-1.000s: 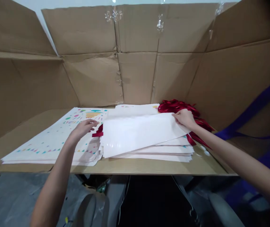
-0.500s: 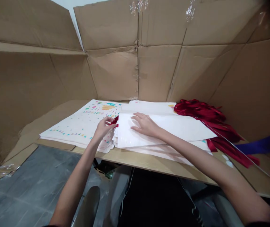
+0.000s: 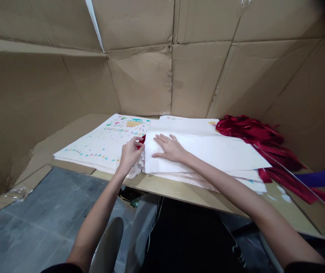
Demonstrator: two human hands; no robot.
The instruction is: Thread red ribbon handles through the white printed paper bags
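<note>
My left hand is closed at the left edge of a white sheet, its fingers pinching a short piece of red ribbon. My right hand lies flat on that sheet with its fingers spread. The sheet looks folded and rests on several more sheets. To the left, under my left wrist, is a stack of white printed sheets with "Happy Birthday" lettering and coloured shapes, seen upside down.
A heap of dark red ribbons lies at the right, with a purple strip beside it. A thin pale rod or cord crosses the ribbons. Cardboard walls surround the table. Small white scraps lie near its front right.
The view has tilted down a little and shifted left. My left hand has turned slightly at the sheet's edge, and my right hand's fingers have spread flatter, nearer the left edge.
</note>
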